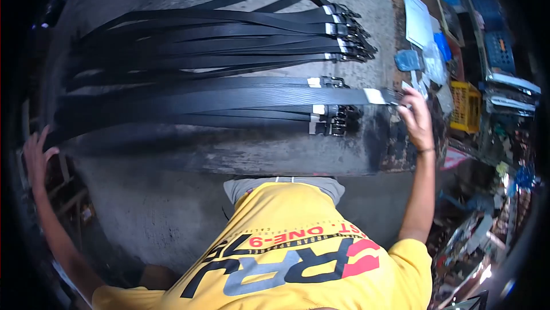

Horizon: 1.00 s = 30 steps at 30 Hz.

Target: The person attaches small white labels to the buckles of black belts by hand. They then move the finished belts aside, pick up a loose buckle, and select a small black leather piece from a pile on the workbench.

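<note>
My right hand (416,116) pinches the buckle end of a black belt (258,98), just past its white tag (374,96). That belt runs leftward over a lower pile of black belts (258,121), whose buckles (338,116) point right. At the far left, my left hand (38,158) has its thumb and fingers around the dark belt end; the exact grip is dim there. Farther up lies a second bundle of black belts (229,29), looped at the left, with white tags and metal buckles (355,35) on the right.
The belts lie on a worn grey table (258,158), its front edge against my body. On the right sit papers (417,16), a blue object (407,60) and a plastic bag (433,63). Beyond are a yellow crate (464,106), a blue basket (499,50) and cluttered shelves.
</note>
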Each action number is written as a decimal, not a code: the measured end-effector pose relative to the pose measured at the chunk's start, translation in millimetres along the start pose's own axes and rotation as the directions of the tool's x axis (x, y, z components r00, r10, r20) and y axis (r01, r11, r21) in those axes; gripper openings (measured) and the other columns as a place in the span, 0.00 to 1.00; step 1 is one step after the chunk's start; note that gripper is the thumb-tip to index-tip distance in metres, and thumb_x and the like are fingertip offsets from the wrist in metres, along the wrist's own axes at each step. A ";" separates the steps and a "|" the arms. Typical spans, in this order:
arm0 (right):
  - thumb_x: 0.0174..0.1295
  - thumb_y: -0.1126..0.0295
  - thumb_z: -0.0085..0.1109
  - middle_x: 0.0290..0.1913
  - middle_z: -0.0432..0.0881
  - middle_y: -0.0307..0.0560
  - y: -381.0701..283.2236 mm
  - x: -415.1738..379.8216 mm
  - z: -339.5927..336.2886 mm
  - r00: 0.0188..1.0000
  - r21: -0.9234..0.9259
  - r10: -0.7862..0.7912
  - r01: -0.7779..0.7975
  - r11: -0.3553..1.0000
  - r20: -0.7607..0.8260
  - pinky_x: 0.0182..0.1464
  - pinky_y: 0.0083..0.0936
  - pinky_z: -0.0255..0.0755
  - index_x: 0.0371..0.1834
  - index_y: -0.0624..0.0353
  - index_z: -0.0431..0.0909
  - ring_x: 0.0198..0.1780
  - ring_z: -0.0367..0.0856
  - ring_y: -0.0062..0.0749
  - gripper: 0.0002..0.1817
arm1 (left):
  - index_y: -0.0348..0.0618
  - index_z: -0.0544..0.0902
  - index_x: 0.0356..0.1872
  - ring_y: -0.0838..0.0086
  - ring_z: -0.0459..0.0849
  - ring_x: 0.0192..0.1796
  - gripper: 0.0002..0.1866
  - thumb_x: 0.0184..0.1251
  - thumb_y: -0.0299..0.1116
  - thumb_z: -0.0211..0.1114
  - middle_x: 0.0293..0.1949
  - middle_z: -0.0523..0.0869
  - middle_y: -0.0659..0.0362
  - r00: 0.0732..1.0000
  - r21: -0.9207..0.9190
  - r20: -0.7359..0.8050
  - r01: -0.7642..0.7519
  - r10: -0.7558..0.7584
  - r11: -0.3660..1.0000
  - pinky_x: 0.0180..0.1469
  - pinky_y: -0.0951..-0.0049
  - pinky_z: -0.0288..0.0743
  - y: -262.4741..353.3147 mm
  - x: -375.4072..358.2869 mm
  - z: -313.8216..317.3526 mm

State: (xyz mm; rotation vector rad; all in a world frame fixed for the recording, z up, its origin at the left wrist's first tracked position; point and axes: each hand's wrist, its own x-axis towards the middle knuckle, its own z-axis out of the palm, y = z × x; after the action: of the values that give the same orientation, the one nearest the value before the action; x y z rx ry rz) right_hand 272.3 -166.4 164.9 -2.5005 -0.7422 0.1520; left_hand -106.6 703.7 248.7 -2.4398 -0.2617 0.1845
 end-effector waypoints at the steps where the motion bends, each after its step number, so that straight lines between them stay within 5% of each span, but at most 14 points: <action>1: 0.58 0.73 0.62 0.56 0.75 0.54 -10.0 11.4 20.1 0.998 -0.036 -0.043 0.044 0.998 0.040 0.63 0.35 0.65 0.37 0.61 0.76 0.61 0.72 0.47 0.07 | 0.56 0.68 0.69 0.50 0.73 0.60 0.40 0.51 0.47 0.70 0.59 0.75 0.46 1.000 0.017 -0.019 0.011 -0.010 1.000 0.62 0.53 0.66 -25.7 -1.6 41.4; 2: 0.56 0.75 0.65 0.57 0.74 0.54 -16.4 19.6 44.2 0.998 -0.029 -0.060 0.061 0.998 0.033 0.61 0.35 0.68 0.37 0.60 0.77 0.60 0.73 0.48 0.08 | 0.58 0.65 0.71 0.49 0.72 0.61 0.41 0.53 0.48 0.69 0.61 0.74 0.46 0.999 0.036 -0.037 0.021 -0.019 0.999 0.63 0.52 0.65 -35.5 2.9 68.3; 4: 0.53 0.77 0.67 0.57 0.74 0.55 -11.2 27.7 96.5 0.995 -0.069 -0.088 0.091 0.994 0.037 0.57 0.37 0.71 0.36 0.59 0.76 0.57 0.74 0.52 0.10 | 0.62 0.57 0.74 0.50 0.63 0.71 0.40 0.62 0.55 0.61 0.73 0.59 0.49 0.910 0.263 0.338 0.153 -0.239 0.953 0.70 0.53 0.59 -4.5 25.1 77.4; 7: 0.53 0.74 0.67 0.55 0.75 0.56 3.8 23.8 147.5 0.995 -0.038 -0.044 0.048 0.998 0.085 0.57 0.40 0.70 0.35 0.60 0.75 0.56 0.74 0.54 0.10 | 0.58 0.59 0.74 0.52 0.59 0.73 0.39 0.63 0.54 0.61 0.74 0.57 0.50 0.976 -0.106 0.188 0.135 -0.113 0.985 0.71 0.51 0.57 55.9 35.5 181.6; 10: 0.55 0.73 0.65 0.54 0.76 0.56 -4.4 25.9 140.1 0.992 -0.076 -0.029 0.039 0.996 0.122 0.57 0.41 0.70 0.36 0.60 0.77 0.56 0.74 0.54 0.08 | 0.53 0.63 0.72 0.51 0.58 0.73 0.36 0.65 0.49 0.63 0.73 0.58 0.49 0.992 -0.451 0.108 0.103 -0.060 0.887 0.70 0.50 0.58 189.9 71.5 111.6; 14: 0.59 0.71 0.62 0.49 0.79 0.54 9.2 50.3 127.2 0.990 -0.025 0.048 -0.046 0.999 0.129 0.56 0.40 0.71 0.40 0.61 0.79 0.53 0.76 0.51 0.08 | 0.40 0.74 0.61 0.49 0.61 0.72 0.27 0.65 0.45 0.65 0.70 0.63 0.46 0.995 -0.602 0.013 0.086 -0.098 0.794 0.68 0.51 0.60 287.6 99.8 42.1; 16: 0.59 0.73 0.61 0.46 0.79 0.53 30.1 71.6 138.0 0.998 -0.031 0.069 -0.069 0.997 -0.009 0.51 0.37 0.73 0.45 0.59 0.79 0.49 0.77 0.52 0.11 | 0.36 0.77 0.49 0.49 0.67 0.68 0.21 0.62 0.41 0.68 0.63 0.72 0.45 0.992 -0.709 -0.070 0.022 -0.101 0.705 0.67 0.52 0.62 318.9 111.3 10.2; 18: 0.59 0.73 0.61 0.44 0.78 0.53 42.1 94.2 149.0 0.989 -0.106 -0.085 0.072 0.992 -0.122 0.49 0.39 0.73 0.47 0.57 0.79 0.47 0.77 0.53 0.13 | 0.37 0.77 0.47 0.50 0.69 0.67 0.20 0.60 0.39 0.70 0.59 0.75 0.46 0.990 -0.763 -0.087 0.008 -0.115 0.646 0.66 0.53 0.63 342.3 118.1 -6.6; 24: 0.56 0.71 0.64 0.36 0.74 0.50 55.5 106.3 167.0 0.983 -0.310 -0.084 0.030 0.950 -0.162 0.41 0.42 0.71 0.41 0.51 0.79 0.40 0.75 0.49 0.10 | 0.41 0.74 0.60 0.53 0.68 0.67 0.28 0.60 0.40 0.69 0.62 0.73 0.48 0.986 -0.795 -0.162 -0.107 -0.038 0.597 0.68 0.55 0.61 397.8 132.4 -63.1; 30: 0.56 0.71 0.65 0.37 0.74 0.47 41.7 104.7 133.6 0.979 -0.269 -0.152 0.112 0.957 -0.132 0.44 0.37 0.68 0.38 0.57 0.76 0.43 0.73 0.45 0.09 | 0.42 0.77 0.58 0.53 0.71 0.64 0.28 0.56 0.39 0.71 0.61 0.75 0.48 0.958 -0.874 -0.283 -0.236 -0.050 0.424 0.64 0.56 0.64 472.3 153.3 -138.4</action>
State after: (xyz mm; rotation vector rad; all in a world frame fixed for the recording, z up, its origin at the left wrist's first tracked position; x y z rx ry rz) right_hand 347.5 -79.6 33.1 -2.6584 -0.9131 -0.1946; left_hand 135.8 297.8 43.4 -3.5471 -0.0885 -0.3692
